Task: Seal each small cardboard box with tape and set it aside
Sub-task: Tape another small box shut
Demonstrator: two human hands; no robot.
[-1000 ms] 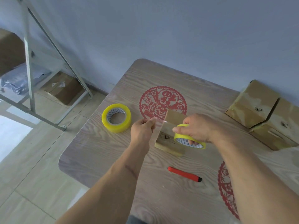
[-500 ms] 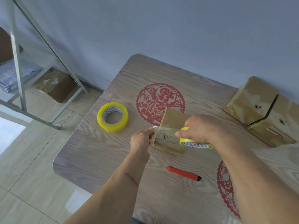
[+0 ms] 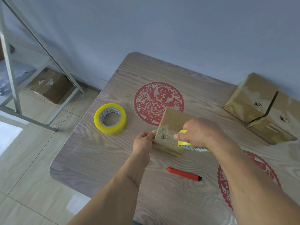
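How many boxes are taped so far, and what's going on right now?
Two taped boxes sit aside at the table's far right. A third box is being sealed: the left hand pinches the tape end while the right hand holds the tape roll against it. Cutting and setting aside remain.

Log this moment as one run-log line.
left hand: pinches tape end at box edge | right hand: grips tape roll against small cardboard box | step: taping, box not set aside
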